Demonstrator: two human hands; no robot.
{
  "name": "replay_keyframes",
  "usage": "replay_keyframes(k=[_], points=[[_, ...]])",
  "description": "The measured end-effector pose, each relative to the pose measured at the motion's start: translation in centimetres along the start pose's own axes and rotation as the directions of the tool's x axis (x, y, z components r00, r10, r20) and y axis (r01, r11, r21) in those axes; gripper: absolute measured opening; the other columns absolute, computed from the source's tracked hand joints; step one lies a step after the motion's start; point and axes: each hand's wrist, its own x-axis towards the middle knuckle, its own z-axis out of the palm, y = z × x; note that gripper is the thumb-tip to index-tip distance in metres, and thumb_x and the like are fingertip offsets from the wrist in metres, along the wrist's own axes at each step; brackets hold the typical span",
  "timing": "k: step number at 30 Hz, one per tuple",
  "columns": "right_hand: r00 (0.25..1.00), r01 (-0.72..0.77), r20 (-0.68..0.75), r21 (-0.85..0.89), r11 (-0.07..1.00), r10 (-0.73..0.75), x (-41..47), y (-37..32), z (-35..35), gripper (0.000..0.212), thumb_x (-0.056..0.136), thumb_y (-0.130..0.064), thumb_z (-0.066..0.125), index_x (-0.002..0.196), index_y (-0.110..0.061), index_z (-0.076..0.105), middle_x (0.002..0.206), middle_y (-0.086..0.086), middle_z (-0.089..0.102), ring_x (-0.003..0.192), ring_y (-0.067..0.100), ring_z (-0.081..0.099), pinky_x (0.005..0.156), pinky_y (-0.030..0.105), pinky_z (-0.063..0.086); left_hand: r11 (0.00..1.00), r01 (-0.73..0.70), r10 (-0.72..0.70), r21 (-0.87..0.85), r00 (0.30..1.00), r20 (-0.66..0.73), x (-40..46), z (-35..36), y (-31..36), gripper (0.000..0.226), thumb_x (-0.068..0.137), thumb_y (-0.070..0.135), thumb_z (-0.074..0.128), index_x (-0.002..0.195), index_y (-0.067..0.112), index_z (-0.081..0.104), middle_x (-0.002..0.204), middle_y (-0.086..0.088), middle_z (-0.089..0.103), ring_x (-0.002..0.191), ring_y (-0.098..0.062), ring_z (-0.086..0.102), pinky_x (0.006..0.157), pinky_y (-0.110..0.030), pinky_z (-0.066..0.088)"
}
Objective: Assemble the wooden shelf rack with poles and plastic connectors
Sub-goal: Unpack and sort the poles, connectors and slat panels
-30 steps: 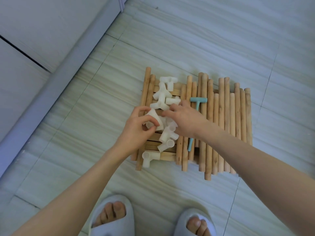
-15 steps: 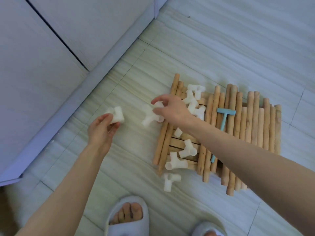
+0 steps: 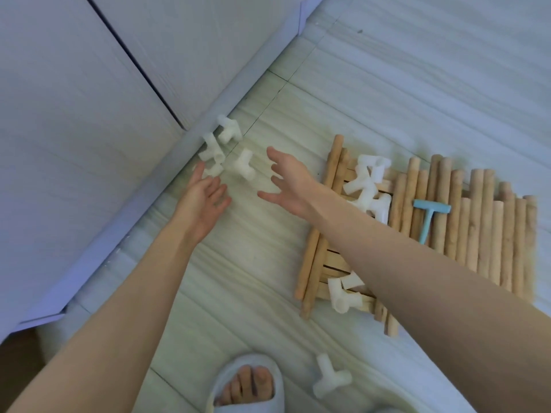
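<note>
Over by the baseboard (image 3: 167,186) there's a little cluster of white connectors (image 3: 222,150) on the floor (image 3: 247,263). The left hand (image 3: 202,198) is just below them, fingers loose, holding nothing. The right hand (image 3: 287,180) is spread open, empty too. Further right: the wooden poles (image 3: 477,228), more connectors on top (image 3: 369,186), and a blue T-shaped tool (image 3: 428,216).

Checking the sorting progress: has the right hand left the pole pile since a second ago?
Yes. The right hand has gone left, off the wooden poles, to the bare floor near the white connectors by the baseboard, now empty.
</note>
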Motion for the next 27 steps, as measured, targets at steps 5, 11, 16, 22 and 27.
replay_keyframes(k=[5,11,16,22,27], points=[[0.977,0.156,-0.053,-0.476,0.866,-0.205,-4.6,-0.1,-4.7,0.024,0.097,-0.02,0.045,0.12,-0.015,0.052,0.115,0.005,0.057,0.091,0.014,0.063,0.076,0.029,0.057,0.926,-0.138,0.153,0.352,0.988,-0.016,-3.2,2.6,-1.9,0.033,0.096,0.013,0.049,0.127,0.025,0.046,0.132,-0.008,0.048,0.102,-0.014,0.055,0.077,-0.026,0.05],[0.866,0.193,0.108,-0.973,0.126,-0.488,-10.1,1.9,-14.0,0.032,0.094,-0.031,0.051,0.123,-0.019,0.054,0.111,-0.007,0.053,0.099,0.011,0.054,0.075,0.019,0.04,0.413,-0.505,0.276,0.758,0.863,0.424,-6.9,8.1,-6.8,0.052,0.088,0.018,0.061,0.136,0.021,0.04,0.137,-0.002,0.037,0.123,-0.015,0.039,0.101,-0.025,0.034],[0.925,0.234,0.278,-0.954,-0.188,-0.259,-12.5,5.0,-17.2,0.082,0.072,-0.074,0.044,0.137,-0.023,0.041,0.137,-0.003,0.04,0.126,0.013,0.032,0.104,0.029,0.035,-0.162,-0.734,0.086,0.66,0.656,0.75,-6.4,11.4,-7.7,0.085,0.081,0.025,0.069,0.149,0.028,0.018,0.156,-0.006,0.003,0.142,-0.024,0.005,0.113,-0.041,0.019],[0.9,0.265,0.383,-0.859,-0.437,-0.208,-11.9,8.7,-16.5,0.083,0.068,-0.075,0.054,0.13,-0.02,0.042,0.137,0.006,0.037,0.127,0.026,0.031,0.1,0.04,0.036,-0.47,-0.729,-0.109,0.497,0.607,0.787,-4.0,12.5,-8.1,0.072,0.08,0.038,0.068,0.142,0.037,0.03,0.155,-0.006,0.01,0.144,-0.023,-0.001,0.108,-0.047,0.012],[0.89,0.286,0.408,-0.848,-0.445,-0.206,-10.7,9.8,-15.4,0.054,0.084,-0.052,0.058,0.125,-0.018,0.049,0.134,0.01,0.037,0.119,0.032,0.035,0.087,0.042,0.048,-0.426,-0.76,-0.023,0.491,0.552,0.834,-3.6,12.6,-8.9,0.061,0.081,0.033,0.065,0.136,0.031,0.039,0.134,-0.007,0.038,0.13,-0.023,0.023,0.097,-0.039,0.02]])
